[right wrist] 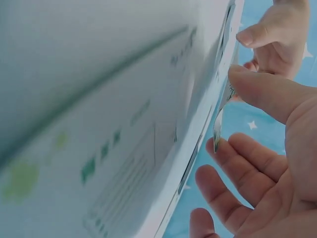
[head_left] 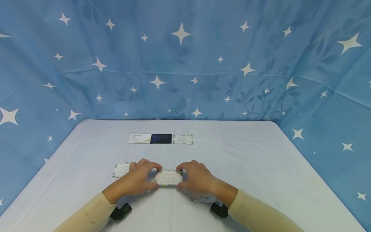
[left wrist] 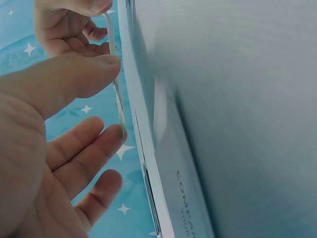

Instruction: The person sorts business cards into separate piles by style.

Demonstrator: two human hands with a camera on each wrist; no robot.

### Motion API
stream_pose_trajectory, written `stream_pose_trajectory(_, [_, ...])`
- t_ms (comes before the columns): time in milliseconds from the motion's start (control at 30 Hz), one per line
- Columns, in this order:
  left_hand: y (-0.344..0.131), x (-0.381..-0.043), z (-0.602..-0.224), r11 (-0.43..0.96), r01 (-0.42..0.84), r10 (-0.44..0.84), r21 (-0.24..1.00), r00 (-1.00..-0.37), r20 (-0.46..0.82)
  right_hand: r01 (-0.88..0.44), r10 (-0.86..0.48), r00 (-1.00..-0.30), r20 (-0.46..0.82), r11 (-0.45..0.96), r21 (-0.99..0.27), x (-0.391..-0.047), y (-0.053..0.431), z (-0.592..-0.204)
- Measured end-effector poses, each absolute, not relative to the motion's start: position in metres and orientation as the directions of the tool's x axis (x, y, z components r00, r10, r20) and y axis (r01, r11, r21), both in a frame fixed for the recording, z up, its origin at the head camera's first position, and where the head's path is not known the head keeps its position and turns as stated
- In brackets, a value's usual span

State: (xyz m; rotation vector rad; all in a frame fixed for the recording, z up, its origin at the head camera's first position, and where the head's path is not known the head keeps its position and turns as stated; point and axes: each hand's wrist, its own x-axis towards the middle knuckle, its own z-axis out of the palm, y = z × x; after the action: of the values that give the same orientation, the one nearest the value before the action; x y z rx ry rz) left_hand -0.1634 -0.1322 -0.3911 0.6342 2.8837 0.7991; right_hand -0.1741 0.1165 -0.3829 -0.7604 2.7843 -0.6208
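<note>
Both hands hold a white business card (head_left: 169, 177) with a leafy border, one at each short end, close over the table. My left hand (head_left: 141, 178) pinches its left end between thumb and fingertips. At the right end, my right hand (head_left: 199, 178) pinches likewise. Edge-on, the held card (left wrist: 119, 99) looks thin in the left wrist view, and slightly bent (right wrist: 218, 124) in the right wrist view. Another leafy-bordered card (head_left: 119, 170) lies partly hidden behind the left hand. Beneath the right wrist lies a white card (head_left: 200, 198) with print, partly covered.
Farther back, three cards lie in a row: a white one with a green-yellow curve (head_left: 139, 139), a dark blue one (head_left: 161, 139) and a leafy-bordered one (head_left: 183, 139). A white cloth covers the table (head_left: 246, 154). Blue star-patterned curtains (head_left: 179, 64) stand behind and at the sides.
</note>
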Motion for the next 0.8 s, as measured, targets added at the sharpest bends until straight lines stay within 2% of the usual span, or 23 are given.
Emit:
stream_pose_trajectory(367, [-0.123, -0.175, -0.392, 0.748, 0.430, 0.443, 0.505, -0.891, 0.102, -0.401, -0.485, -0.872, -0.069, 0.789, -0.466, -0.182, 0.131, -0.380])
stream_pose_trajectory(800, [-0.095, -0.202, -0.385, 0.774, 0.390, 0.383, 0.499, -0.916, 0.122, -0.342, -0.385, -0.923, 0.002, 0.819, -0.461, -0.202, 0.146, -0.375])
